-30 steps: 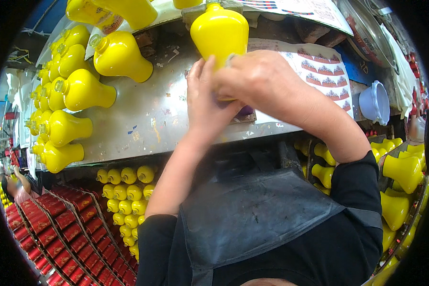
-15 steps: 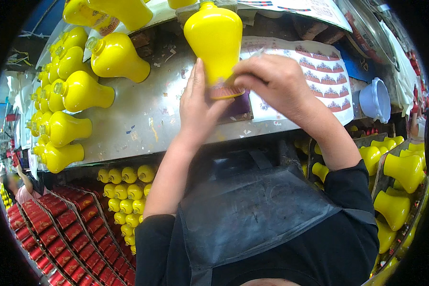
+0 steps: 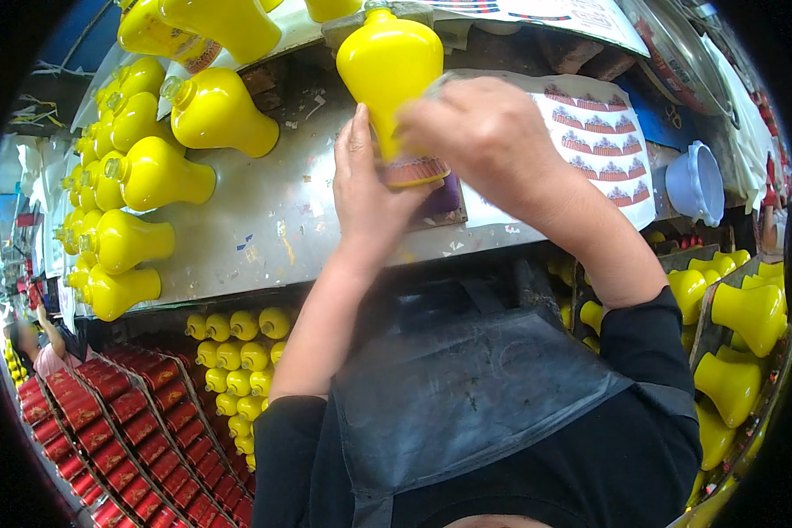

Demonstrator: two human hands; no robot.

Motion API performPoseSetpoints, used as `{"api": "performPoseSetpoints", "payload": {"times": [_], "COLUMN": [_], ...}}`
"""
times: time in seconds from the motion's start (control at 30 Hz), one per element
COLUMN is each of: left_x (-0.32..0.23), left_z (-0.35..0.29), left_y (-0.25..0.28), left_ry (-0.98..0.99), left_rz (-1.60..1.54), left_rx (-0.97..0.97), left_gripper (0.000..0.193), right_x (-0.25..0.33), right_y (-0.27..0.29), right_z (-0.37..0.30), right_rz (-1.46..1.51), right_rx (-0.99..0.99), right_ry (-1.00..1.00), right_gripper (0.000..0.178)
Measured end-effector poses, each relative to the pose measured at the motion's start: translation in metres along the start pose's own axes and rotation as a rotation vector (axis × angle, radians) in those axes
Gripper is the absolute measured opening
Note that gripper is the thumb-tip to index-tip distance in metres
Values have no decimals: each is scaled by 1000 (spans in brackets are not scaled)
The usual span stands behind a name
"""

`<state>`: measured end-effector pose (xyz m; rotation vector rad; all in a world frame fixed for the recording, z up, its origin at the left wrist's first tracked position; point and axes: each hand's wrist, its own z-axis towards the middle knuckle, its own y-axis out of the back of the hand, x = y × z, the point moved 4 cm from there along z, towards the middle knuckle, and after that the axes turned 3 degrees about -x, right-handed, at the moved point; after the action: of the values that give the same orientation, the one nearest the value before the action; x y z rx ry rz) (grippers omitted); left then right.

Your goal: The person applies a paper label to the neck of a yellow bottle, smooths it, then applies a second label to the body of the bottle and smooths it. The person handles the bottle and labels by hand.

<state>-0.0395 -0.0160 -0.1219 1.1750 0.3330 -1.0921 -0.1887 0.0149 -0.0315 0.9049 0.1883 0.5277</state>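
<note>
Head view: left hand (image 3: pixel 367 198) holds yellow bottle (image 3: pixel 390 66); blurred right hand (image 3: pixel 491 132) overlaps it.

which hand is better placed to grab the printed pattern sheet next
Probably the right hand: it sits on the same side as the printed pattern sheet and partly overlaps it in this view. The left hand is farther off, cupped against the narrow lower part of the yellow bottle.

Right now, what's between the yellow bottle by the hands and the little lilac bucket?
In the head view, the right hand and the sheet of reddish prints lie between the yellow bottle and the lilac bucket.
</note>
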Motion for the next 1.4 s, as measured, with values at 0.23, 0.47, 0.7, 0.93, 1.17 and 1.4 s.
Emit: {"api": "performPoseSetpoints", "payload": {"times": [0.23, 0.47, 0.7, 0.93, 1.17, 1.4], "left_x": [3, 10, 6, 5, 4, -1], "left_z": [3, 3, 5, 6, 5, 6], "left_y": [3, 6, 16, 19, 20, 21], "left_ry": [29, 251, 377, 432, 485, 453], "left_rz": [-144, -779, -1019, -1185, -1253, -1233], "left_rx": [28, 170, 166, 165, 161, 161], "left_gripper": [102, 100, 101, 97, 91, 83], "right_x": [-7, -14, -8, -13, -6, -10], "right_y": [3, 6, 12, 12, 13, 23], "right_z": [16, -7, 3, 0, 1, 5], "right_rz": [-36, 169, 339, 447, 558, 561], "right_rx": [61, 51, -16, -31, -175, -129], "right_ry": [-18, -253, -282, -356, -266, -352], "right_gripper": [18, 17, 18, 21, 18, 23]}}
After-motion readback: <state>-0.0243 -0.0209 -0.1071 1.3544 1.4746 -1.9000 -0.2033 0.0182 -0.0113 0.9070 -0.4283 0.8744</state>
